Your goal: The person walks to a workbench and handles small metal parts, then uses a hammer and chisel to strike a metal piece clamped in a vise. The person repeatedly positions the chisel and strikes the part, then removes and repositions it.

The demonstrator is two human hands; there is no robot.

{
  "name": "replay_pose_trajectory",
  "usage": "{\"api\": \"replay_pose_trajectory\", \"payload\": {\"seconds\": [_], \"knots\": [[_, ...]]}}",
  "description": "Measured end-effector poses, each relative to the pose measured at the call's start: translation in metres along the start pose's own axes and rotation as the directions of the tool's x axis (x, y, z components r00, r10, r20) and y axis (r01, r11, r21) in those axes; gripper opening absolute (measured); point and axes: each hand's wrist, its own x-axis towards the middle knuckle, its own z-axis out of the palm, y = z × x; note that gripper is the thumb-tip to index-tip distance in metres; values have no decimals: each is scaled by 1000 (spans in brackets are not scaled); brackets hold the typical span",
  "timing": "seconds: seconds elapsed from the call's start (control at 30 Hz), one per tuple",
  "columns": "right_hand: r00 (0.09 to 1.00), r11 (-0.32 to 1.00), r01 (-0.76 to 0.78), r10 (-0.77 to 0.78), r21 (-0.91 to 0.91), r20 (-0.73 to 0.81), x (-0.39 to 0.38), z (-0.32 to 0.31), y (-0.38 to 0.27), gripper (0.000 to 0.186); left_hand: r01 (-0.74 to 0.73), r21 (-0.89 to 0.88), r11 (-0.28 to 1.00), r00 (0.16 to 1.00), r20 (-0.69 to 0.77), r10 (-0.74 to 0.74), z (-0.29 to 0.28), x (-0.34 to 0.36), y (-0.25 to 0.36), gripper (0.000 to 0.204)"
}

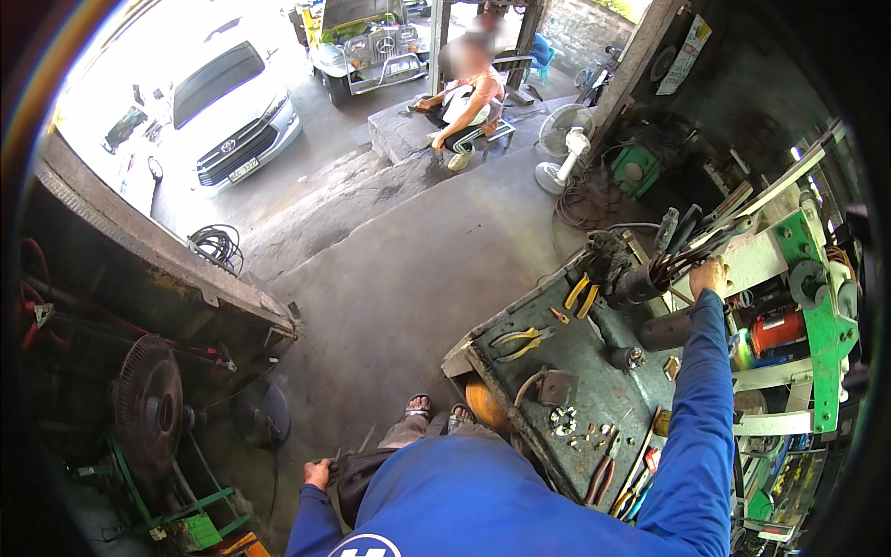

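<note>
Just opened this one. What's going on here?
A person in blue sleeves has the right hand at long tools bunched in a dark holder by the workbench; its grip is unclear. The left hand is low, beside dark fabric. Yellow-handled pliers lie on the bench. Farther off, another person sits.

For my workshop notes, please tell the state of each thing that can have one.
Right hand, at the tools, grip unclear
Left hand, low, grip unclear
Dark tool holder, filled with tools
Leftmost yellow-handled pliers, handles spread
White fan, upright, spinning unclear
White car, bonnet closed
Black cable, coiled
</note>
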Motion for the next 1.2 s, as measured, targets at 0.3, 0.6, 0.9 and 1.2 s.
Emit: {"api": "replay_pose_trajectory", "payload": {"seconds": [0.3, 0.6, 0.9, 1.2], "knots": [[992, 993, 109, -111, -48, -57, 28, 31, 17, 46, 22, -76, 997, 998, 52, -18, -2, 1, 0, 25], [984, 981, 155, -164, -113, -71, 31, 36, 22, 49, -88, 4, 996, 996, -4, 88, -2, 13, -14, 25], [990, 992, 124, -123, 15, -69, 36, 41, 23, 50, 21, -33, 999, 999, 33, -20, -2, 10, -2, 23], [992, 995, 94, -96, -32, -77, 37, 43, 21, 50, -5, -36, 999, 1000, 13, 5, -1, -8, 14, 20]]}}
